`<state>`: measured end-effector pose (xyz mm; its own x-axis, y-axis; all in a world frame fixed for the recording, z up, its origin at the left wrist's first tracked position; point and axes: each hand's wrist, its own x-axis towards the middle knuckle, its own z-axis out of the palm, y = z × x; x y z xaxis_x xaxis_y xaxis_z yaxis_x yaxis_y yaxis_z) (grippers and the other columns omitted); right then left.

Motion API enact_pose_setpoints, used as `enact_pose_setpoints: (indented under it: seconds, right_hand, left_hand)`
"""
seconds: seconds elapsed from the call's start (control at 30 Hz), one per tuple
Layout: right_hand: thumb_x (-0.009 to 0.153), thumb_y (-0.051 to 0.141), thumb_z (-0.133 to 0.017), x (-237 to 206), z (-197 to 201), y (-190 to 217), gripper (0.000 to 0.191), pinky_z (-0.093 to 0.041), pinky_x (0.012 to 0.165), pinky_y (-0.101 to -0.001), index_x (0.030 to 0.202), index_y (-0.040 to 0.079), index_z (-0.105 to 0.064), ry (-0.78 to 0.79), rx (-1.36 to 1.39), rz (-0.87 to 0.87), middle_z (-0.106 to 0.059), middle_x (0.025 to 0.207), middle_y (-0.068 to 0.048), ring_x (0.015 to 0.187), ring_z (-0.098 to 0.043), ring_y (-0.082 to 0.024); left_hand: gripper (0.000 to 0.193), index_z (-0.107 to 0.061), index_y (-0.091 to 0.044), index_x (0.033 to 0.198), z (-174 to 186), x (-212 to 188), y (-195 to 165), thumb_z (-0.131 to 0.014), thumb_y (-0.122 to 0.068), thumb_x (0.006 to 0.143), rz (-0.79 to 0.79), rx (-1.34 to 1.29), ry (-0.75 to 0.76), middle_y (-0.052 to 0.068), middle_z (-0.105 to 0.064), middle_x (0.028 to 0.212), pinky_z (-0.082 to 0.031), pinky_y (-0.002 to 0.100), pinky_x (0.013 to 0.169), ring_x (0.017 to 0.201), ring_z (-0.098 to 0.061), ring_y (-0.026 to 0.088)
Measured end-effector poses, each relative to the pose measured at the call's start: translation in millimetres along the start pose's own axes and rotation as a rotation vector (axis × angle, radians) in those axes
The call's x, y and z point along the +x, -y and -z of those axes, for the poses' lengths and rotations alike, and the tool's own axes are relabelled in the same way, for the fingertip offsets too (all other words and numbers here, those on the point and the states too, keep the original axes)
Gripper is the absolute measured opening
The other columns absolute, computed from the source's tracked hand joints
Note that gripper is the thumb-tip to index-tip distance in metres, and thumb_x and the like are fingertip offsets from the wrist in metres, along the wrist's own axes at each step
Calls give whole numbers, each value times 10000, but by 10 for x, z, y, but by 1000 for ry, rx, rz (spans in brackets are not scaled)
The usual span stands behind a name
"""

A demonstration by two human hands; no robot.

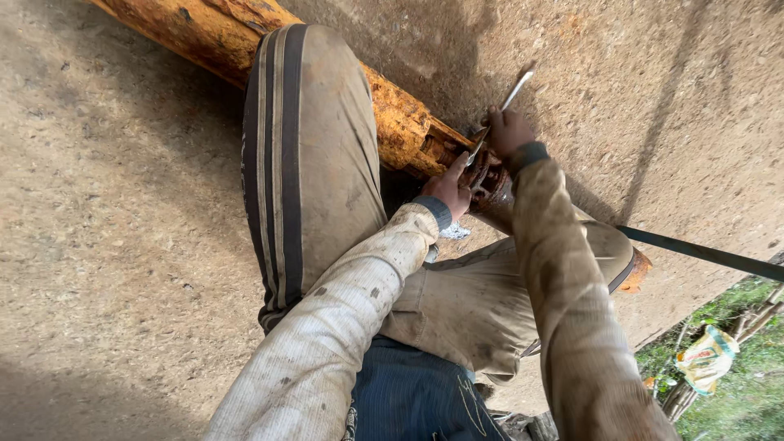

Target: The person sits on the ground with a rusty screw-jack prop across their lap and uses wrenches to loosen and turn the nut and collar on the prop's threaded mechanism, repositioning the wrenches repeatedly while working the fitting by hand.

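Right hand [508, 131]: closed around metal tool [498, 114], held above rusty fitting [490, 184].
Left hand [451, 188]: fingers pressed against fitting beside log [392, 114]; grip cannot be told.

Floor: bare, rough grey-brown concrete ground [106, 245], speckled with grit.
Light: daylight outdoors, with soft shadows across the ground.
Edge: green grass and thin sticks [735, 392] in the lower right corner.
Litter: a crumpled yellow and white plastic bag [706, 358] caught among the sticks.
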<state>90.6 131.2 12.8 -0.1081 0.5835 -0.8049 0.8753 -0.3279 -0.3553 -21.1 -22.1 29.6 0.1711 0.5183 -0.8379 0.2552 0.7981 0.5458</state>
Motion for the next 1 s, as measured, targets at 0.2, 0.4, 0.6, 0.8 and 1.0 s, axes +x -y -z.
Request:
enact_pose_setpoints:
  seconds: [0.2,0.4,0.6,0.8,1.0]
  right_hand:
    - [1126,379,-415,231,279,-58,394,-474,394,-279,1090,40,-612,-195,641,268,-540,684,-21,470,-526,-127]
    - [1177,402,-446,-647,645,-336,358,-343,437,-295,1011,108,-563,-443,1132,447,-501,745,10,501,-384,-110]
    - [1149,362,-431,-1304,211,-978,327,-413,461,-248,1087,72,-566,-416,988,396,-531,752,17,543,-496,-80]
    - [1176,213,-476,-1206,-113,-1329,231,-480,594,-393,1102,17,-573,-563,118,613,-666,851,-110,644,-586,-232]
    - [1158,195,-482,-1216,-131,-1142,201,-513,582,-404,1063,60,-595,-517,5,650,-711,814,-95,620,-648,-241]
  left_hand:
    - [579,-417,-113,1484,-192,101,-24,-598,-219,944,-58,-175,-299,155,-748,896,-638,477,712,713,-749,316]
    - [420,-561,-13,1328,-170,420,-215,-595,-270,999,-6,250,-177,299,-711,1045,-568,551,849,966,-689,456]
    - [447,-561,29,1283,-143,535,-427,-637,-199,906,-91,660,-146,322,-654,1139,-536,553,907,1067,-645,475]
    - [336,-717,-20,1157,-104,337,-620,-553,-277,1016,34,589,-67,241,-721,1066,-573,519,880,992,-709,376]
    - [420,-501,-2,1353,70,293,-678,-529,-281,1040,229,325,78,218,-705,982,-651,457,636,660,-752,318]
